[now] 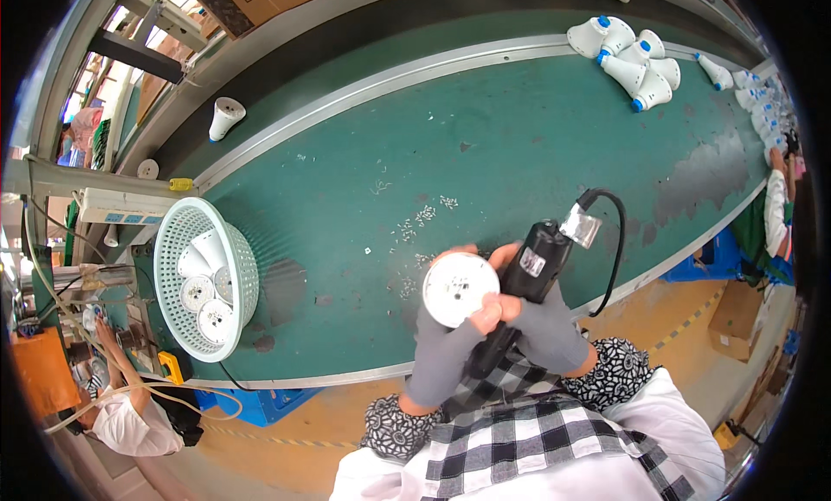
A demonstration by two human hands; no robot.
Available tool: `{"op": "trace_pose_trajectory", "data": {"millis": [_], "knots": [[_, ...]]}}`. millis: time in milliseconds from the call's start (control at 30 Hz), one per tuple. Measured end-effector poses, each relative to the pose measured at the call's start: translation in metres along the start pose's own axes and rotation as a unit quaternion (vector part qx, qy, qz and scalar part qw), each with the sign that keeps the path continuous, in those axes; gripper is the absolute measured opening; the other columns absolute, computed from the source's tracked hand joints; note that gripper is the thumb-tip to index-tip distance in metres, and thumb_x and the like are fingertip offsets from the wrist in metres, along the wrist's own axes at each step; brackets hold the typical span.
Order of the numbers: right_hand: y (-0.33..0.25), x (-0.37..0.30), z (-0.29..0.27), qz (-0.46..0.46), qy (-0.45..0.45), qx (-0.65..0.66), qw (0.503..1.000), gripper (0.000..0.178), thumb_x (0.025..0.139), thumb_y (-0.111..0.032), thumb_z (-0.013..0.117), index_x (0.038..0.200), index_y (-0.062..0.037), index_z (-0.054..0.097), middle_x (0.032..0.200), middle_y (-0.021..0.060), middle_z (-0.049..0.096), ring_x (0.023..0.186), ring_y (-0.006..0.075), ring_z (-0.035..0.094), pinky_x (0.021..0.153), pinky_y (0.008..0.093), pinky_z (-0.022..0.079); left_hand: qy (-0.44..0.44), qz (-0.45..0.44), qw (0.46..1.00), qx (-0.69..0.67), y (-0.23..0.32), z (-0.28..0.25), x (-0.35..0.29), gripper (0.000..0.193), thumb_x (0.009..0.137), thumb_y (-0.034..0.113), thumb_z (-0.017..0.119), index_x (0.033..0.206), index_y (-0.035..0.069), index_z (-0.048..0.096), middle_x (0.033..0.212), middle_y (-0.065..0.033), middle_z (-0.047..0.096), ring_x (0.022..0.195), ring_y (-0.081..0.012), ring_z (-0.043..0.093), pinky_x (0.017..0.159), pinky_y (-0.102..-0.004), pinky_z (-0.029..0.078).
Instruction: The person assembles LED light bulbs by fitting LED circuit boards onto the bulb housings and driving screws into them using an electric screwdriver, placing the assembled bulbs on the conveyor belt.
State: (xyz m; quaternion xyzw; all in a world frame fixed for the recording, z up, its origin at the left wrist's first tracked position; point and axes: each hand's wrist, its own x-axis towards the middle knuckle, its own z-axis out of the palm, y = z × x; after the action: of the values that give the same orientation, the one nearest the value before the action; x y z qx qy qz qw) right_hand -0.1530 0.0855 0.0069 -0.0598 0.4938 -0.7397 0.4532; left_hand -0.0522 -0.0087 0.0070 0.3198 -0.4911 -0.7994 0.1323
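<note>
A white lamp housing point(450, 304) is held over the near edge of the green table, its round face with a small circuit board turned up. My left hand point(486, 317) grips it from the left, thumb on the rim and fingertips showing beyond the far edge. At its right rim are the closed fingers of my right hand point(511, 307); the rest of that hand is mostly hidden. A black electric screwdriver point(535, 263) with a cord crosses in front of my right hand and wrist. Small screws point(424, 215) lie scattered past the housing.
On the left, a pale green basket point(249, 272) holds several white housings. More housings point(636, 68) with blue ends are grouped at the far right. A power strip point(125, 205) sits beyond the basket. Another person's sleeve point(776, 211) shows at the right, and a person point(138, 423) is at lower left.
</note>
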Motion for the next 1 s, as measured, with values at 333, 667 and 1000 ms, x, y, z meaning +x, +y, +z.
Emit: {"op": "trace_pose_trajectory", "data": {"millis": [333,667,1000], "knots": [[-0.052,0.075,0.013,-0.351,0.06,0.12,0.927,0.011,0.087,-0.01,0.053,0.094,-0.0088,0.045,0.073,0.0044,0.047,0.063,0.0157,0.05,0.064,0.0316,0.045,0.045,-0.042,0.995,-0.078,0.003,-0.029,-0.001,0.039,0.074,0.017,0.069,0.108,0.004,0.056,0.116,-0.0129,0.056,0.097,-0.0166,0.057,0.082,-0.0289,0.05],[-0.033,0.1,0.011,-0.428,0.1,0.059,0.896,0.016,0.086,-0.006,0.058,0.099,-0.0056,0.048,0.074,0.006,0.05,0.063,0.0168,0.054,0.064,0.036,0.048,0.051,-0.053,0.997,0.0,0.01,-0.035,0.001,0.037,0.071,0.007,0.069,0.107,0.002,0.058,0.112,-0.0082,0.058,0.093,-0.0108,0.054,0.079,-0.0235,0.045],[-0.031,0.104,0.011,-0.403,0.115,0.035,0.907,0.017,0.087,-0.008,0.057,0.1,-0.0053,0.047,0.073,0.006,0.05,0.064,0.0162,0.053,0.065,0.0358,0.048,0.04,-0.017,0.998,0.048,0.006,-0.036,0.002,0.037,0.071,0.008,0.069,0.106,0.002,0.058,0.114,-0.0091,0.057,0.095,-0.0119,0.054,0.081,-0.0241,0.045]]}}
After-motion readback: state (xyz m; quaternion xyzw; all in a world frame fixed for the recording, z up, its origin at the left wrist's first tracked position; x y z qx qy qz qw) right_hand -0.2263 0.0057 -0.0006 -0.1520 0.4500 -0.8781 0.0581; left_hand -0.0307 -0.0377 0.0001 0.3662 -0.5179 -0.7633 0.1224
